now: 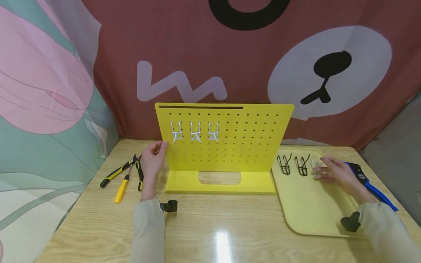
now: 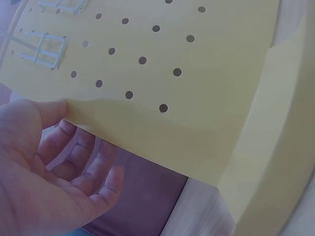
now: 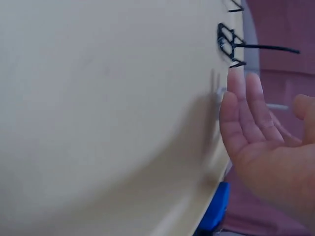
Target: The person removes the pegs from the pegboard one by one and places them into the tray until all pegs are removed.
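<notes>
A yellow pegboard stands upright on its base, with three white wire hooks hung in a row at its upper left. My left hand grips the board's left edge, thumb on the front face and fingers behind, as the left wrist view shows. Over the yellow tray, my right hand reaches around another white hook. In the right wrist view its fingers are extended beside that hook and partly hide it, with the thumb held apart. Two black wire hooks sit to its left.
Left of the board lie yellow-and-black pliers and a yellow-handled screwdriver. A blue-handled tool lies at the tray's right edge, beside my right forearm. Behind the wooden table hangs a printed curtain.
</notes>
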